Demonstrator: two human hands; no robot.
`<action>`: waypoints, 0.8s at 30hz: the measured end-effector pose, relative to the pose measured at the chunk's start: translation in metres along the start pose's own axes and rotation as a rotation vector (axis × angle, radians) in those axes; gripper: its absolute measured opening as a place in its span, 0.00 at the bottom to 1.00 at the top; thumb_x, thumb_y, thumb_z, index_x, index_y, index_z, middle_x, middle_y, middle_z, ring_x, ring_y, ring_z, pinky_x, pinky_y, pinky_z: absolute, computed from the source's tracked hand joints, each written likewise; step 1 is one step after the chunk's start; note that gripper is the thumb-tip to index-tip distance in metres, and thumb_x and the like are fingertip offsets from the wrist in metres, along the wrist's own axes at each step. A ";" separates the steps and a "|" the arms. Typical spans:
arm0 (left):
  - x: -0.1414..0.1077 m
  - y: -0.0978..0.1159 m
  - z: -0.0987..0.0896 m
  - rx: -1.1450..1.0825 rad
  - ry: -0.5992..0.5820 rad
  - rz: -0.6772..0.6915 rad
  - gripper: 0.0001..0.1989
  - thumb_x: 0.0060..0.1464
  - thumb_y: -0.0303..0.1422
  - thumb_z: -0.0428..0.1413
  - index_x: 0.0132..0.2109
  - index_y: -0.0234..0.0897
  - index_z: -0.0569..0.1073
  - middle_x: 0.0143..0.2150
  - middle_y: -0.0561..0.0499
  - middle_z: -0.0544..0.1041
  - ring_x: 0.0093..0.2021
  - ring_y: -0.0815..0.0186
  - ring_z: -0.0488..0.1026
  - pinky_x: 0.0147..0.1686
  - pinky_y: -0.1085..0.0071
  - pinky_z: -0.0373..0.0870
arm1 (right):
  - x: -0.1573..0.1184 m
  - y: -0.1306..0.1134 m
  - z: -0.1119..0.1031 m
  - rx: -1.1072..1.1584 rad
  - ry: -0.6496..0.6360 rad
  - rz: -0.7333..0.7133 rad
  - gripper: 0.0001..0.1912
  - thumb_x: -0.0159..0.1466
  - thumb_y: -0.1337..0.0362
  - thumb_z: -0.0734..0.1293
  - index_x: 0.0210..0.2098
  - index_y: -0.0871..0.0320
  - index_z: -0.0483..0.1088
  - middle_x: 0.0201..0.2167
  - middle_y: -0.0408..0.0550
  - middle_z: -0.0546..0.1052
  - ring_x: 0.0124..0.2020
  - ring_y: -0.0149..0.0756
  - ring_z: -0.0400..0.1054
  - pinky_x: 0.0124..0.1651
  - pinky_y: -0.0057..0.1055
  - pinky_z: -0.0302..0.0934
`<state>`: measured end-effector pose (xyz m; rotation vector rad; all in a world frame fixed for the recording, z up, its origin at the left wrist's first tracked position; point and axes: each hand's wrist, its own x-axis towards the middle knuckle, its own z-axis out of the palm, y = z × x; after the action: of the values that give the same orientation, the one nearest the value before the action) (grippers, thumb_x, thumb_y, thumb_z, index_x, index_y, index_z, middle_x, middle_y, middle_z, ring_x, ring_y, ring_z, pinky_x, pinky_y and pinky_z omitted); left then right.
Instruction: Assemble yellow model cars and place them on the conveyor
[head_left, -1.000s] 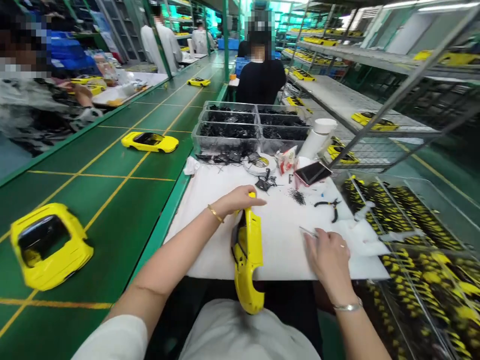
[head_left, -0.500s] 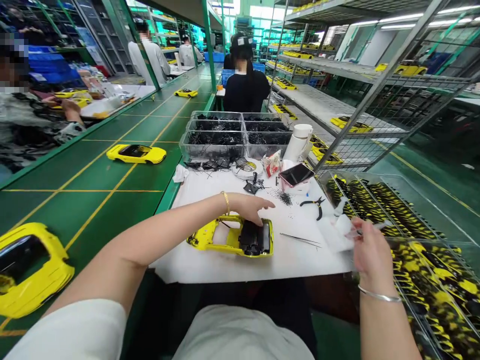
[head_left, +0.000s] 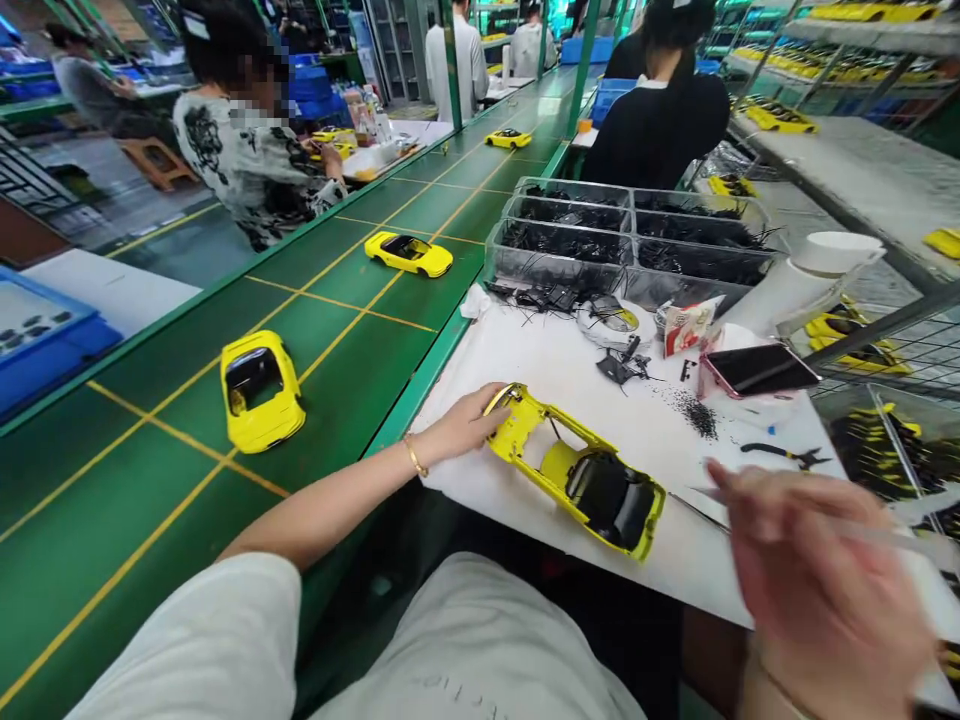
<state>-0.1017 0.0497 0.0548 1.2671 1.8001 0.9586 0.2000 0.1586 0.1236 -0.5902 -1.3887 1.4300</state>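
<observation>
My left hand (head_left: 480, 415) grips one end of a yellow toy car body (head_left: 551, 455), which lies upside down and slanted on the white work surface (head_left: 465, 380). A black interior piece (head_left: 611, 490) sits in its other end. My right hand (head_left: 825, 570), blurred, is closed on a slim pale translucent tool whose kind I cannot make out; its thin tip points toward the car body, apart from it. Tweezers (head_left: 697, 508) lie between the car and my right hand, partly hidden. Black-handled pliers (head_left: 784, 453) and a scatter of tiny black bits (head_left: 697, 415) lie beyond.
Yellow car bodies (head_left: 262, 390) stand on the green conveyor (head_left: 172, 480) at left. A clear divided bin (head_left: 555, 250) of black parts, a phone (head_left: 761, 368) and a white jug (head_left: 780, 280) edge the work surface. Racks are at right; co-workers sit nearby.
My left hand has gone from the black interior piece to the car's other end, and the car has turned. My right hand has come nearer with the tool. The view has swung left.
</observation>
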 end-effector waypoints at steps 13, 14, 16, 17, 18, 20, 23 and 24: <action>-0.017 -0.008 0.018 -0.038 0.006 0.148 0.12 0.60 0.39 0.50 0.40 0.35 0.70 0.22 0.58 0.63 0.24 0.71 0.59 0.28 0.73 0.53 | -0.005 0.064 0.055 0.212 -0.309 0.344 0.17 0.62 0.48 0.61 0.31 0.52 0.73 0.16 0.42 0.59 0.25 0.38 0.55 0.42 0.42 0.56; -0.016 -0.008 0.018 -0.035 0.003 0.149 0.12 0.60 0.39 0.49 0.40 0.35 0.71 0.22 0.58 0.63 0.24 0.71 0.59 0.28 0.73 0.53 | -0.004 0.064 0.056 0.203 -0.314 0.358 0.17 0.62 0.48 0.61 0.31 0.53 0.73 0.16 0.42 0.60 0.25 0.37 0.55 0.41 0.41 0.56; -0.017 -0.007 0.017 -0.032 -0.001 0.151 0.13 0.60 0.39 0.49 0.41 0.35 0.71 0.23 0.58 0.63 0.24 0.71 0.60 0.28 0.72 0.53 | -0.002 0.065 0.059 0.190 -0.322 0.390 0.16 0.62 0.49 0.62 0.31 0.53 0.73 0.17 0.42 0.62 0.26 0.38 0.56 0.41 0.40 0.56; -0.017 -0.007 0.017 -0.030 -0.001 0.151 0.13 0.60 0.39 0.48 0.41 0.35 0.72 0.23 0.57 0.64 0.25 0.71 0.60 0.28 0.72 0.53 | -0.001 0.065 0.060 0.184 -0.327 0.404 0.16 0.62 0.49 0.62 0.31 0.53 0.73 0.17 0.43 0.62 0.26 0.38 0.57 0.41 0.39 0.56; -0.017 -0.007 0.017 -0.029 0.000 0.150 0.13 0.60 0.39 0.48 0.40 0.35 0.72 0.23 0.57 0.64 0.25 0.71 0.60 0.28 0.72 0.53 | 0.000 0.065 0.061 0.181 -0.333 0.414 0.16 0.62 0.49 0.62 0.31 0.54 0.73 0.18 0.43 0.63 0.27 0.38 0.57 0.40 0.38 0.55; -0.018 -0.008 0.017 -0.026 0.002 0.149 0.13 0.60 0.39 0.48 0.40 0.35 0.72 0.23 0.57 0.64 0.25 0.70 0.60 0.28 0.72 0.54 | 0.001 0.065 0.063 0.181 -0.352 0.434 0.16 0.63 0.49 0.63 0.32 0.54 0.73 0.19 0.43 0.64 0.28 0.38 0.58 0.40 0.37 0.55; -0.018 -0.008 0.017 -0.024 0.005 0.149 0.13 0.59 0.40 0.48 0.40 0.35 0.72 0.23 0.57 0.64 0.25 0.70 0.61 0.28 0.72 0.54 | 0.000 0.065 0.064 0.183 -0.380 0.464 0.15 0.64 0.50 0.63 0.32 0.53 0.73 0.20 0.42 0.64 0.29 0.36 0.58 0.43 0.36 0.56; -0.018 -0.009 0.017 -0.025 0.005 0.150 0.13 0.59 0.40 0.48 0.40 0.35 0.72 0.23 0.57 0.64 0.25 0.70 0.61 0.29 0.72 0.54 | -0.001 0.065 0.064 0.184 -0.391 0.473 0.15 0.64 0.50 0.63 0.33 0.53 0.73 0.20 0.42 0.64 0.29 0.36 0.58 0.45 0.36 0.56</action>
<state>-0.0859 0.0335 0.0419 1.4014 1.7107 1.0639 0.1236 0.1416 0.0763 -0.5609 -1.4487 2.1178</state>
